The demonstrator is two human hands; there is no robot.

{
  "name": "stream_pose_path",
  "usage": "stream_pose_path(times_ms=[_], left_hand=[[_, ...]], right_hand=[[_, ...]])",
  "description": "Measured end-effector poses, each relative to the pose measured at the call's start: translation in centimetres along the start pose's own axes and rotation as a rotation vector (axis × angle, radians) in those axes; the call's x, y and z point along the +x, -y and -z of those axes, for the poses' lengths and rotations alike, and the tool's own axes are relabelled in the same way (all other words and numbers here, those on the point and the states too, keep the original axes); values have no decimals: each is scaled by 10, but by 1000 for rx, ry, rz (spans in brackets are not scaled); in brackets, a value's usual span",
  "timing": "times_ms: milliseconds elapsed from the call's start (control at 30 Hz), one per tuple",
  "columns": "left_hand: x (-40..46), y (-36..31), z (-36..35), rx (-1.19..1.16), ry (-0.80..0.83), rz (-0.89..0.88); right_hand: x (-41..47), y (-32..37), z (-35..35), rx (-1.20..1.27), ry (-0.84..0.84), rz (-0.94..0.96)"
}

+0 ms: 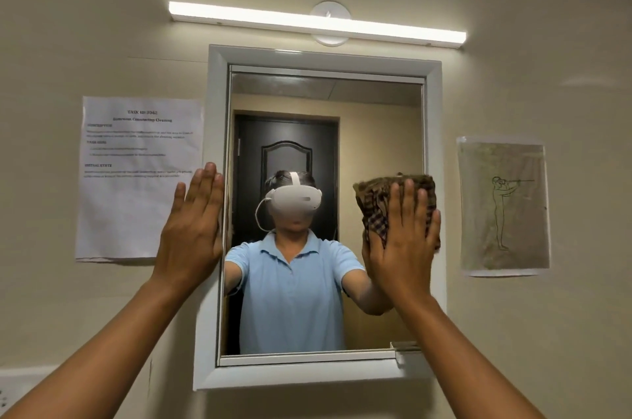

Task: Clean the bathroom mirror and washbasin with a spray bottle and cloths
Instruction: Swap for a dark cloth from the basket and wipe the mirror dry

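The mirror point(369, 131) hangs on the wall in a white frame point(301, 376). My right hand point(403, 240) lies flat against the glass near its right edge, pressing a brown checked cloth point(376, 203) onto it. My left hand point(193, 227) rests flat with fingers together on the frame's left side and the wall, holding nothing. The glass reflects a person in a light blue shirt with a white headset. Neither the spray bottle nor the washbasin is in view.
A lit tube light point(314, 22) runs above the mirror. A printed task sheet point(136, 179) is taped to the wall on the left, and a line drawing point(504, 206) on the right. A white switch plate point(13, 388) shows at the lower left.
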State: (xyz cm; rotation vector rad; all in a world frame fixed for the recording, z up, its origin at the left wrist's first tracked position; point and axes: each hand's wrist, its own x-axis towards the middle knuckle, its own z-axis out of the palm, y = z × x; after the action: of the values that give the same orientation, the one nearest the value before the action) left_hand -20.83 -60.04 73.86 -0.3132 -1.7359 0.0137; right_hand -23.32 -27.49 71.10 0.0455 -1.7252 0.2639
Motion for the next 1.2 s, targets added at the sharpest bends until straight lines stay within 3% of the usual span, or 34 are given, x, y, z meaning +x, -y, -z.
stream_pose_path(times_ms=[200,467,733,967,1200], left_hand=[[-1,1,-4,-25,-13,5],[-2,3,-4,-73,-23,0],[-2,6,-4,-149,-30,-14],[-9,6,-4,-213,-2,12],[-38,-2,-6,-262,20,60]], right_hand=[[-56,10,-9,-51,31,-4],[22,76,-8,9,29,78],[93,173,-18,16,45,349],[52,175,-21,3,58,514],[-11,165,-27,14,115,564]])
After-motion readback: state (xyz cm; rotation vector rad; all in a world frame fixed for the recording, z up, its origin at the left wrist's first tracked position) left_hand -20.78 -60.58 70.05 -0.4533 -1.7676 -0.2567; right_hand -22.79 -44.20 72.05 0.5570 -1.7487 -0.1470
